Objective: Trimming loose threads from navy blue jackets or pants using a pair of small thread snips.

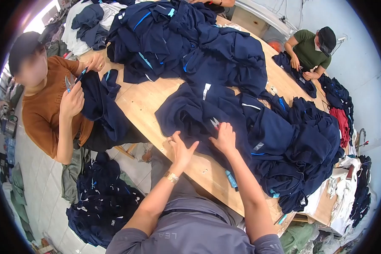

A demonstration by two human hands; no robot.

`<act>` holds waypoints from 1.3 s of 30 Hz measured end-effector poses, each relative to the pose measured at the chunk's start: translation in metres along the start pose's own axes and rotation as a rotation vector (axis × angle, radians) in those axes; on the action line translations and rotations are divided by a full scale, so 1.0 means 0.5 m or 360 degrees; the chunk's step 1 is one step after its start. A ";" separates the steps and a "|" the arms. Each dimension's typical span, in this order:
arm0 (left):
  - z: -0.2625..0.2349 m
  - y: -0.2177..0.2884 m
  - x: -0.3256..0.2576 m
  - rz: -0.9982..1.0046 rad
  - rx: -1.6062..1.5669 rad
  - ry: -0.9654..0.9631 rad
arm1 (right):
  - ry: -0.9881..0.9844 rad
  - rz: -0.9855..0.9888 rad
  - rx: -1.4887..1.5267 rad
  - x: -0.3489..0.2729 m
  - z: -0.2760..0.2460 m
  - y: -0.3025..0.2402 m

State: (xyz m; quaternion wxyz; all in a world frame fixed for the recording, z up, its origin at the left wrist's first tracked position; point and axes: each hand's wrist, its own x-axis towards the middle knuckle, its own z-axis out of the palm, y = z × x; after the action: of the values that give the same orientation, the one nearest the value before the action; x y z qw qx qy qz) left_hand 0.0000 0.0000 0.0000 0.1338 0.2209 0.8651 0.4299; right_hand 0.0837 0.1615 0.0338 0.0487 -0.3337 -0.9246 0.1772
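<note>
Pressing spread fingers, both hands (pixel 203 144) flatten a navy garment (pixel 199 114) beside heaped garments (pixel 300 148).

Both hands (pixel 203 144) on navy garment (pixel 199 112)

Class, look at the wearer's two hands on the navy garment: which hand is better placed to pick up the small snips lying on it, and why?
Probably the right hand. Its fingertips lie right beside the small snips on the navy garment. The left hand presses the cloth's near edge, further from them.
</note>
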 end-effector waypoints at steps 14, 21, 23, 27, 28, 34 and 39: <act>-0.384 0.182 0.250 0.0873 0.0295 0.0555 | 0.1221 0.0063 0.0560 0.092 -0.513 0.215; -0.557 0.331 0.360 0.1048 -0.0128 0.0568 | 0.1229 0.0163 0.0973 0.038 -0.740 0.160; -0.578 0.380 0.358 0.0821 -0.0170 0.0512 | 0.1239 0.0121 0.0984 0.030 -0.775 0.150; -0.589 0.421 0.427 0.0836 -0.0463 0.0365 | 0.1177 0.0073 0.1291 0.097 -0.789 0.092; -0.584 0.417 0.468 0.0936 -0.0384 0.0379 | 0.1158 0.0136 0.1246 0.130 -0.778 0.073; -0.599 0.529 0.451 0.1508 0.0020 0.1263 | 0.1672 -0.0617 0.1326 0.209 -0.788 0.113; -0.550 0.416 0.254 0.1918 0.0191 0.1288 | 0.1594 -0.0802 0.1524 0.053 -0.671 0.032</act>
State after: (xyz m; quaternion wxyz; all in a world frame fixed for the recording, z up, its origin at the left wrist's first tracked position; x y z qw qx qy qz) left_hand -0.1707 -0.0146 0.3252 -0.4689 0.4895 0.5971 0.4289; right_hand 0.1428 0.2886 0.3403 0.6447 -0.0942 -0.6615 0.3713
